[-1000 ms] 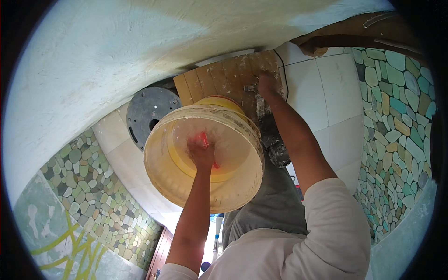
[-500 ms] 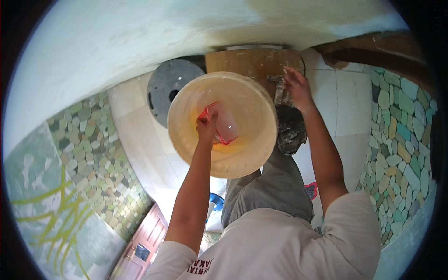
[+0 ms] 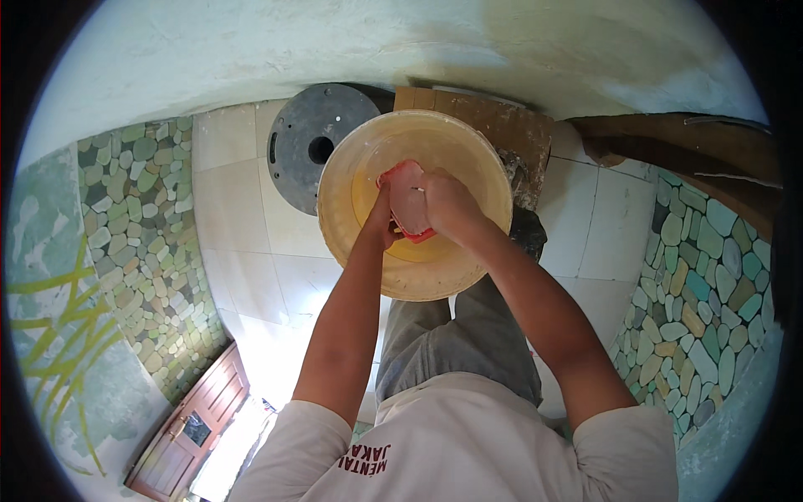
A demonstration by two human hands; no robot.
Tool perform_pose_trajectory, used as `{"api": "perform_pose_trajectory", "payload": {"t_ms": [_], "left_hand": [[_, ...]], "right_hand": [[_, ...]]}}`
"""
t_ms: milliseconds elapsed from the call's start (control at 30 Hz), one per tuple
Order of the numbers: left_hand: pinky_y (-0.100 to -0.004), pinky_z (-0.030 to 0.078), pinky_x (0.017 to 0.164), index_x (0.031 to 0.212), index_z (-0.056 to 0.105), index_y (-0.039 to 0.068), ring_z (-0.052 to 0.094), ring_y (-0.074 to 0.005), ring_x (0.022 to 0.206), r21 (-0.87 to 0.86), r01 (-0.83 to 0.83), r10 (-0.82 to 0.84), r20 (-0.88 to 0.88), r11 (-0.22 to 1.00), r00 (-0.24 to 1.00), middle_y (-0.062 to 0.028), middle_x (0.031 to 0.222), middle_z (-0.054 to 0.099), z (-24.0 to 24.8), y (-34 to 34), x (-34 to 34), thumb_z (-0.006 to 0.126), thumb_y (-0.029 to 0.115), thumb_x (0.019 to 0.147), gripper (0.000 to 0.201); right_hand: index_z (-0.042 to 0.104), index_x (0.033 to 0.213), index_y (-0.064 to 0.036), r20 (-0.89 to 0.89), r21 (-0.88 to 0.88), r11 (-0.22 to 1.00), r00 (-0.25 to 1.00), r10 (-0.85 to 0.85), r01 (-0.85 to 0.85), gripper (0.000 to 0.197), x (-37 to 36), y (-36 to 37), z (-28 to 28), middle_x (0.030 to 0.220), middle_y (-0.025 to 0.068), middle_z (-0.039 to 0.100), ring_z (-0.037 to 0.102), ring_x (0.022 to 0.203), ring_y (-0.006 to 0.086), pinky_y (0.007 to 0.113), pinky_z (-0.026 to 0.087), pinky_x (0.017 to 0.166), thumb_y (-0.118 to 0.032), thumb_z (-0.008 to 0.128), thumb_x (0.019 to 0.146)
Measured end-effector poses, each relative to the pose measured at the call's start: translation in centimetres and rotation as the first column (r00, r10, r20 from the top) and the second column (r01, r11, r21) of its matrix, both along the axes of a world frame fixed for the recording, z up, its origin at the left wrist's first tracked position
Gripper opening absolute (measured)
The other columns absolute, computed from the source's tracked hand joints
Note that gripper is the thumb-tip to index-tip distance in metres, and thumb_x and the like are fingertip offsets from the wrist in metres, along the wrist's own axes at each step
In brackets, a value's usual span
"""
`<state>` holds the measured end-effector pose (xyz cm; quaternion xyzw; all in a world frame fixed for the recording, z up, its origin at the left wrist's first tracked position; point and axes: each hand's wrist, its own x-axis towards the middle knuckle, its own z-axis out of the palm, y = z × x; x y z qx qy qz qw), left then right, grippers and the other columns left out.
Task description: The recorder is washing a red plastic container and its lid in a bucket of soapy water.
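Observation:
A wide cream bucket (image 3: 335, 188) stands in front of me with yellowish liquid in its bottom. My left hand (image 3: 383, 219) grips the left side of a red-rimmed plastic container (image 3: 407, 197) inside the bucket. Its middle looks pale and pinkish. My right hand (image 3: 454, 203) is at the container's right edge, its fingers curled and closed. Whatever those fingers hold is hidden, apart from a small bit near the fingertips.
A grey disc with a central hole (image 3: 293, 159) lies left behind the bucket. Brown cardboard (image 3: 468, 107) with a dirty tool (image 3: 523, 171) on it sits against the wall. A dark, dirty object (image 3: 529, 233) is right of the bucket. Pebble-patterned strips flank the tiled floor.
My right hand has come from the cardboard, where it was open, down into the bucket beside the container. The left hand keeps hold of the container. The view has shifted.

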<state>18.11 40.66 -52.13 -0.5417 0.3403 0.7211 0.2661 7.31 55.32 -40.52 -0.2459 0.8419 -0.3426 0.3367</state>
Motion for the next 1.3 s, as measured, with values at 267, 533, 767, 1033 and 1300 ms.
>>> {"api": "perform_pose_trajectory", "payload": {"t_ms": [267,533,767,1033,1300], "left_hand": [[-0.0515,0.032,0.104,0.145,0.036,0.017,0.038,-0.0298,0.131,0.031,0.012,-0.011,-0.017,0.999,1.0,-0.0087,0.146,0.039,-1.9,0.8,0.6,0.037,0.08,0.08,0.09],[-0.0541,0.034,0.1,0.144,0.035,0.012,0.039,-0.0303,0.131,0.011,-0.002,0.004,-0.148,1.0,0.989,-0.0105,0.145,0.041,-4.9,1.4,1.2,0.045,0.08,0.077,0.096],[-0.0549,0.036,0.097,0.141,0.04,0.01,0.046,-0.0304,0.125,-0.022,-0.111,0.109,-0.091,0.994,0.99,-0.0122,0.139,0.047,-5.1,1.1,1.1,0.049,0.076,0.078,0.092],[-0.0345,0.05,0.078,0.126,0.054,0.001,0.061,-0.0246,0.098,-0.331,-0.018,0.006,-0.037,0.943,0.999,-0.0165,0.115,0.06,-0.5,0.9,-0.8,0.056,0.07,0.079,0.083],[-0.0383,0.049,0.078,0.127,0.054,0.003,0.059,-0.0254,0.101,-0.349,-0.034,0.038,0.005,0.937,0.999,-0.0156,0.118,0.059,0.5,1.7,-1.0,0.056,0.073,0.076,0.086]], "right_hand": [[0.065,0.102,0.0044,0.419,0.21,0.932,0.834,-0.358,0.295,0.03,2.6,-4.6,-9.8,0.107,0.0269,0.063,0.062,0.102,0.0359,0.042,0.048,0.089,-0.011,0.045,0.086],[0.066,0.108,-0.0008,0.192,0.258,0.908,0.938,0.287,-0.331,0.037,2.8,-4.1,-13.4,0.113,0.0234,0.062,0.061,0.105,0.0344,0.042,0.045,0.093,-0.018,0.038,0.091],[0.067,0.101,0.0004,0.251,0.17,0.879,0.882,0.399,-0.446,0.034,2.9,-3.9,-11.4,0.108,0.0224,0.064,0.062,0.102,0.0342,0.04,0.046,0.09,-0.018,0.041,0.09],[0.067,0.106,-0.002,0.32,0.179,0.966,0.94,0.122,-0.186,0.035,2.4,-5.0,-12.7,0.11,0.0224,0.064,0.063,0.102,0.0345,0.043,0.047,0.089,-0.021,0.043,0.089],[0.068,0.103,0.0002,0.01,0.214,0.898,0.92,0.392,-0.385,0.033,1.6,-4.8,-14.9,0.107,0.0233,0.064,0.064,0.098,0.0323,0.041,0.048,0.087,-0.016,0.043,0.088]]}}
